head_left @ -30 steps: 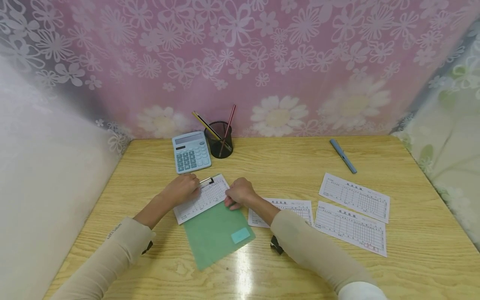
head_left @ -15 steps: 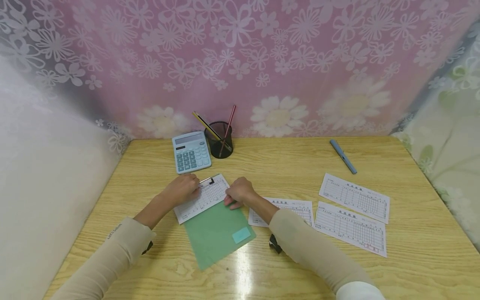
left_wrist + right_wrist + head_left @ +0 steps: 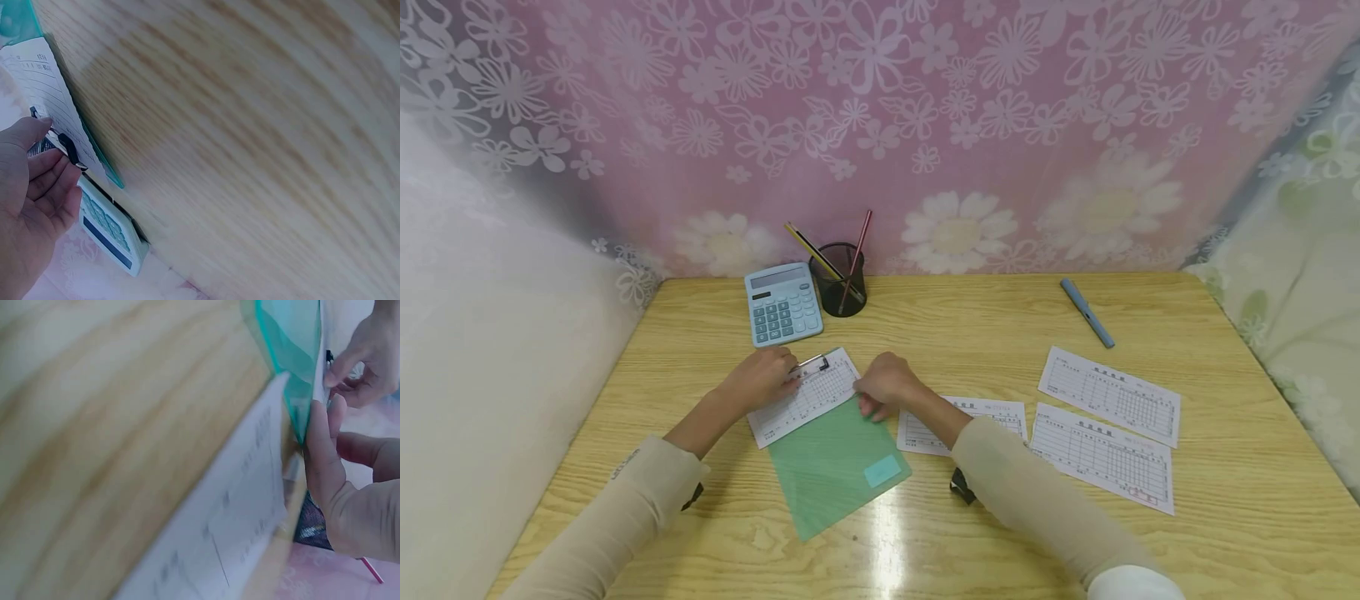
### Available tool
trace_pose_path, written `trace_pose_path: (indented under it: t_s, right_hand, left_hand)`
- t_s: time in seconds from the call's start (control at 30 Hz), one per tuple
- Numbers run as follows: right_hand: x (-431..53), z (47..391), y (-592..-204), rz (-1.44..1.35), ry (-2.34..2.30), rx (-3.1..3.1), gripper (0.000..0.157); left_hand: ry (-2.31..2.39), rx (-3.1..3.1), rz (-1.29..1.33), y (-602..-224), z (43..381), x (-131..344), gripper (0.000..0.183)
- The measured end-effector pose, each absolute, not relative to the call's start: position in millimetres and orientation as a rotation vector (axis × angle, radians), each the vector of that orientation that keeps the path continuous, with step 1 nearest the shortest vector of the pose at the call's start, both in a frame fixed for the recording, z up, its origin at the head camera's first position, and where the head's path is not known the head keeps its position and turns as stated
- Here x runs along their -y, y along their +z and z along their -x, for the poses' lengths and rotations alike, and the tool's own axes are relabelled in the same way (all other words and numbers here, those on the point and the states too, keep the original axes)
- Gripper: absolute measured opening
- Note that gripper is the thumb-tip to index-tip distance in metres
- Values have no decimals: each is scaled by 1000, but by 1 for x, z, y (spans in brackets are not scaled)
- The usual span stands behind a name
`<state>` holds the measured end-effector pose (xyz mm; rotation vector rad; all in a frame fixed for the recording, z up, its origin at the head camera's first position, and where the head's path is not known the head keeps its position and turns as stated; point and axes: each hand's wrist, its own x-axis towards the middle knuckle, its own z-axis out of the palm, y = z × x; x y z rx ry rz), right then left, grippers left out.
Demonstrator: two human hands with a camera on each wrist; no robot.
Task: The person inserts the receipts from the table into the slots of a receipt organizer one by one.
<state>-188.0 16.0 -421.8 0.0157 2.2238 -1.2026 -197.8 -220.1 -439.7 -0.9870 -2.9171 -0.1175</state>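
Observation:
A green plastic clipboard [image 3: 820, 492] with a pale blue label lies on the table, a white printed form [image 3: 811, 402] across its upper part. My left hand [image 3: 762, 379] is at its metal clip [image 3: 809, 364]. In the left wrist view the thumb and fingers of that hand [image 3: 31, 181] pinch the clip's black-tipped lever [image 3: 67, 147]. My right hand [image 3: 886, 385] has its fingers curled, its thumb and fingertips pinching the form's right edge. In the right wrist view, my right hand [image 3: 344, 481] reaches up beside the clipboard's green corner [image 3: 301, 419].
Beyond the clipboard stand a blue calculator [image 3: 784, 305] and a black mesh pencil cup [image 3: 842, 300] with pencils. One form [image 3: 985, 408] lies partly under the right forearm. Two more forms [image 3: 1108, 396] lie further right, and a blue pen [image 3: 1086, 312] behind them.
My right hand has shifted slightly to the right along the form's edge. My left hand stays at the clip, and the clipboard has hardly moved.

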Motion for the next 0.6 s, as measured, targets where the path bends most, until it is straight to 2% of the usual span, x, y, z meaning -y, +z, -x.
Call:
trace_pose_path:
  t_s: [0.1,0.33,0.6]
  right_hand:
    - [-28,186,-414,95,-1126,-2278,25]
    - [-68,182,-400,273,-1121,-2311,19]
    - [-143,180,-386,556,-1031,-2519,32]
  left_hand:
    - [-116,2923,987,-439,198,221,17]
    - [-129,2947,980,-437,197,221,17]
    - [-126,2980,959,-438,198,223,19]
